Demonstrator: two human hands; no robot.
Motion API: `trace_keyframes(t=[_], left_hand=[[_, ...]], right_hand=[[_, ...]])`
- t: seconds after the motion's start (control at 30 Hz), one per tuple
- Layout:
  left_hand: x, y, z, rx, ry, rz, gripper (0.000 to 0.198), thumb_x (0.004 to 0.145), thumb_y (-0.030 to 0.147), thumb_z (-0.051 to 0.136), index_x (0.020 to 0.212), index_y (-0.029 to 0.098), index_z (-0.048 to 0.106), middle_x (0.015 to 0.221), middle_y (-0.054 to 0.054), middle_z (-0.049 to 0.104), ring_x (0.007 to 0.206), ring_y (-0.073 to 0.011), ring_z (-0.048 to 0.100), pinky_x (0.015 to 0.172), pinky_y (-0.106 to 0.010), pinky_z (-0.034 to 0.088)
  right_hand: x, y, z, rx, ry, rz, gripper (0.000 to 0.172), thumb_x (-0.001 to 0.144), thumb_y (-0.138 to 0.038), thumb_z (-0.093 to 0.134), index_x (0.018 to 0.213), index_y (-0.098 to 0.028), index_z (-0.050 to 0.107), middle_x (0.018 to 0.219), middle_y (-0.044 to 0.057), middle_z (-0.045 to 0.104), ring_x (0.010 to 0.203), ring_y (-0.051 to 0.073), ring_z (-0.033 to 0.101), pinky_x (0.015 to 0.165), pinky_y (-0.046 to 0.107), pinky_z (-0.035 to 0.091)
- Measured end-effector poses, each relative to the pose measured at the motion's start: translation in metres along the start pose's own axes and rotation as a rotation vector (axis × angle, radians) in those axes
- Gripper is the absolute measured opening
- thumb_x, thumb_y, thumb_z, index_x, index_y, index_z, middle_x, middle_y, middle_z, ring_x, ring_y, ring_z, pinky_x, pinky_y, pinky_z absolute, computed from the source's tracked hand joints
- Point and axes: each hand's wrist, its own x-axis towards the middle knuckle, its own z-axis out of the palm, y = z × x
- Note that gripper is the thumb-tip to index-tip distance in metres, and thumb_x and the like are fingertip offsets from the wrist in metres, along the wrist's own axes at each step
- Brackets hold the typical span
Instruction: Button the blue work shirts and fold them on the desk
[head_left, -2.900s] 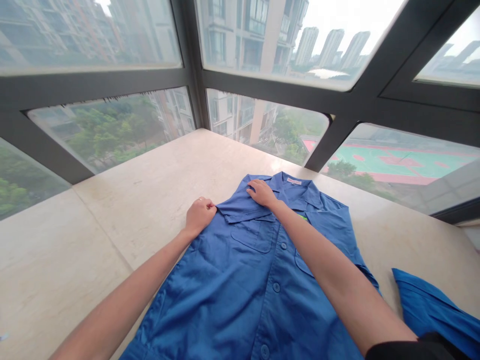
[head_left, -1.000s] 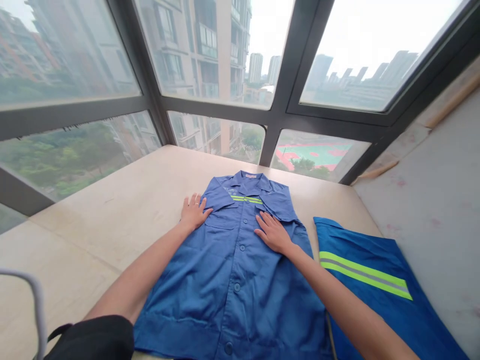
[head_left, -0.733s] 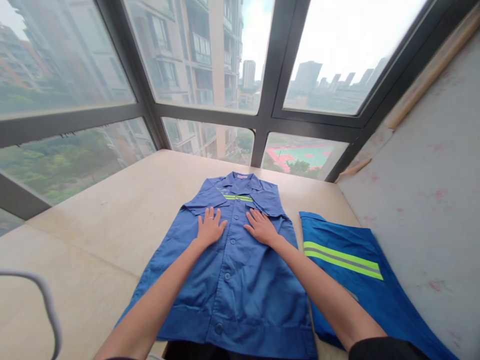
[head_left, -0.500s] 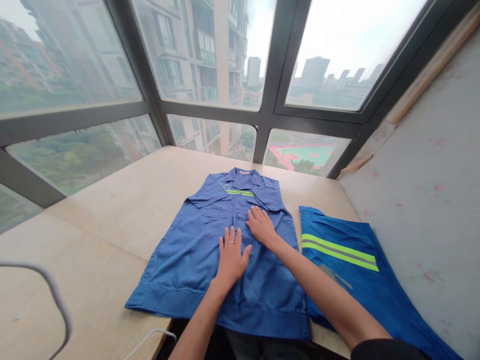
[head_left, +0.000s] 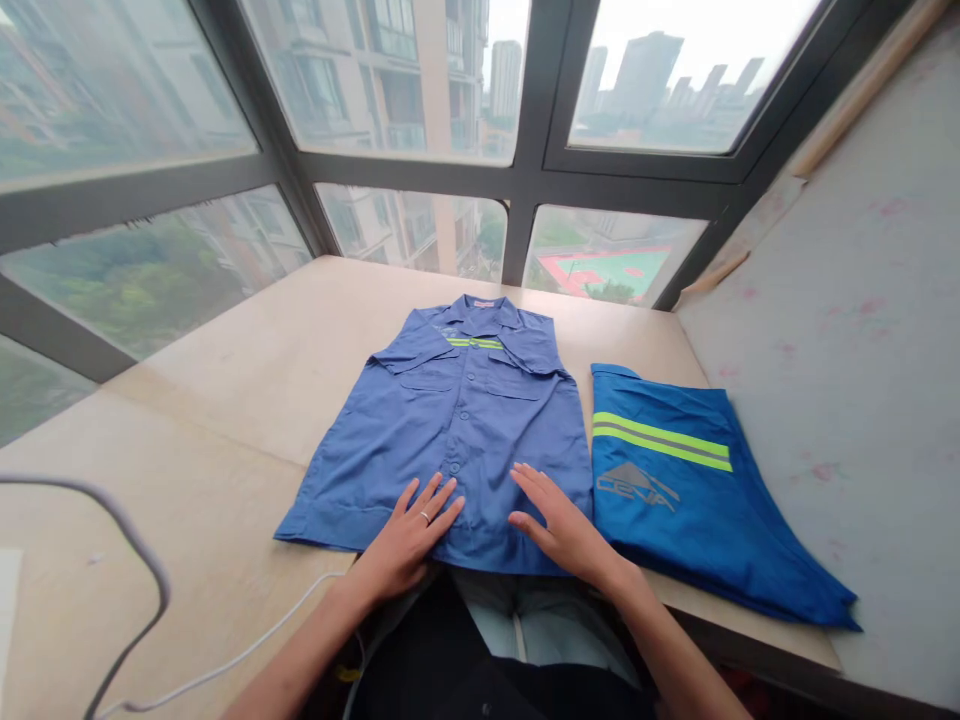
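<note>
A blue button-front work shirt (head_left: 420, 430) lies face up on the pale tabletop, its collar toward the window and its hem toward me. Both sleeves are folded in across the chest, over a yellow-green reflective band (head_left: 480, 343). My left hand (head_left: 412, 525), with a ring on one finger, lies spread near the lower left front beside the button line. On the lower right front, my right hand (head_left: 559, 520) is at the shirt with fingers outstretched; whether it presses or hovers I cannot tell. Neither hand grips the cloth.
A second, brighter blue folded garment (head_left: 660, 530) with a reflective stripe and grey lettering lies to the right, by the wall (head_left: 847, 400). Grey window frames (head_left: 517, 180) border the table (head_left: 225, 360). A thick grey cable (head_left: 142, 550) and a thin white cable (head_left: 247, 650) run at the left.
Both hands have slid down the shirt toward its hem, and the right has moved away from the left. The shirt's hem is drawn in nearer the table edge. My view has tilted lower.
</note>
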Motion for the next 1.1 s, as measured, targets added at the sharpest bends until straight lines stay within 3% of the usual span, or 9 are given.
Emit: trace_keyframes(t=[0.1,0.23,0.37,0.5,0.6,0.7,0.8,0.93,1.1], left_hand=[[0.001,-0.004,-0.001,-0.034,0.092,0.058,0.087,0.064,0.005,0.056,0.148,0.020,0.041,0.158,-0.012,0.030,0.149,-0.0305,0.017,0.120,-0.053,0.019],[0.000,-0.004,-0.014,-0.206,0.254,0.128,0.063,0.072,0.005,0.051,0.132,0.021,0.059,0.136,-0.009,0.061,0.133,-0.0226,0.051,0.113,-0.043,0.039],[0.005,0.002,-0.034,-0.324,0.336,-0.002,0.051,0.077,0.008,0.050,0.123,0.024,0.066,0.122,-0.005,0.070,0.114,-0.0194,0.065,0.100,-0.035,0.052],[0.017,0.009,-0.057,-0.383,0.338,-0.136,0.040,0.081,0.013,0.050,0.113,0.024,0.072,0.114,-0.002,0.074,0.105,-0.0198,0.069,0.095,-0.033,0.054],[0.025,0.010,-0.076,-0.386,0.351,-0.191,0.032,0.084,0.020,0.053,0.107,0.023,0.075,0.108,-0.002,0.076,0.100,-0.0216,0.070,0.091,-0.034,0.054],[0.029,0.008,-0.091,-0.380,0.358,-0.201,0.028,0.084,0.025,0.056,0.101,0.024,0.077,0.102,-0.002,0.077,0.096,-0.0219,0.071,0.088,-0.033,0.054],[0.032,0.004,-0.103,-0.378,0.403,-0.160,0.025,0.085,0.030,0.057,0.098,0.023,0.077,0.100,-0.003,0.077,0.094,-0.0212,0.071,0.086,-0.031,0.054],[0.031,-0.003,-0.109,-0.223,0.494,-0.166,0.025,0.088,0.033,0.056,0.099,0.022,0.076,0.109,-0.006,0.073,0.094,-0.0215,0.069,0.084,-0.031,0.053],[0.014,-0.024,-0.110,-0.020,0.321,-0.249,0.030,0.085,0.025,0.052,0.105,0.024,0.073,0.106,-0.006,0.073,0.094,-0.0236,0.069,0.078,-0.031,0.053]], right_hand=[[-0.021,-0.007,0.004,0.074,0.053,0.063,0.056,0.097,-0.046,0.049,0.149,-0.027,0.039,0.152,0.009,0.043,0.142,0.027,0.038,0.116,0.053,0.034],[-0.035,-0.017,0.002,0.163,0.126,0.130,0.055,0.097,-0.045,0.048,0.149,-0.029,0.040,0.151,0.007,0.045,0.140,0.026,0.041,0.115,0.050,0.037],[-0.038,-0.032,-0.008,0.139,0.081,0.110,0.066,0.092,-0.048,0.055,0.152,-0.031,0.033,0.154,0.006,0.041,0.142,0.027,0.037,0.116,0.049,0.036],[-0.034,-0.043,-0.018,0.034,0.006,0.063,0.080,0.082,-0.045,0.069,0.152,-0.028,0.034,0.158,0.005,0.033,0.145,0.030,0.031,0.120,0.050,0.027],[-0.029,-0.042,-0.029,0.034,0.122,0.101,0.057,0.087,-0.031,0.058,0.143,-0.026,0.049,0.145,0.007,0.052,0.134,0.027,0.049,0.114,0.047,0.038],[-0.021,-0.036,-0.048,0.107,0.308,0.167,0.035,0.088,-0.028,0.054,0.121,-0.023,0.067,0.112,0.007,0.073,0.104,0.024,0.069,0.095,0.040,0.054],[-0.013,-0.034,-0.071,0.097,0.400,0.192,0.021,0.087,-0.033,0.061,0.099,-0.021,0.074,0.096,0.005,0.077,0.089,0.023,0.071,0.085,0.035,0.056],[-0.004,-0.036,-0.094,0.058,0.422,0.167,0.020,0.088,-0.036,0.063,0.093,-0.022,0.075,0.091,0.003,0.077,0.085,0.022,0.071,0.081,0.033,0.055],[0.003,-0.034,-0.108,0.046,0.479,0.138,0.022,0.089,-0.040,0.063,0.092,-0.022,0.076,0.092,0.003,0.077,0.087,0.023,0.071,0.081,0.033,0.055]])
